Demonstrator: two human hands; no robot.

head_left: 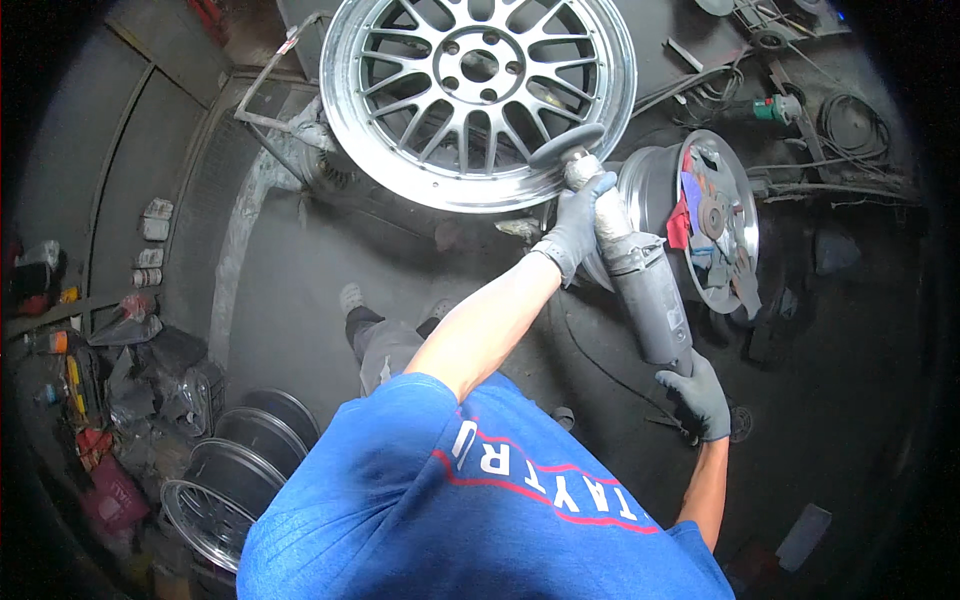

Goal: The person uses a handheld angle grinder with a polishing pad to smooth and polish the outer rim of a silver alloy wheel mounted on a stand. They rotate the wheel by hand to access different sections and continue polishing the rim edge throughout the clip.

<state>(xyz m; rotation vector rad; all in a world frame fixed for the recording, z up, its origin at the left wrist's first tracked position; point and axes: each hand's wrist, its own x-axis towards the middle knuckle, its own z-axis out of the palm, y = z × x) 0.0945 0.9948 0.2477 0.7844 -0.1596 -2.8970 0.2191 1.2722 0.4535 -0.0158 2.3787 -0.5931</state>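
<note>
A grey angle grinder (648, 300) slants across the view, held in both gloved hands. My left hand (574, 228) is closed around its front end, just behind the disc. Low on the right, my right hand (698, 400) grips the rear handle, its fingers partly hidden. The round sanding disc (566, 146) overlaps the lower right rim of a large silver multi-spoke alloy wheel (479, 108); whether it touches the metal I cannot tell. To the right of the grinder another wheel (740, 180) lies on its side, with cloths and abrasive pieces inside.
Several wheel rims (245, 455) stand stacked at the lower left. Bags and boxes crowd the left wall. A metal frame (268, 85) stands left of the wheel. A green-ended power tool (778, 108) and a coiled cable (852, 122) lie at the upper right. A cord crosses the dusty floor (290, 280).
</note>
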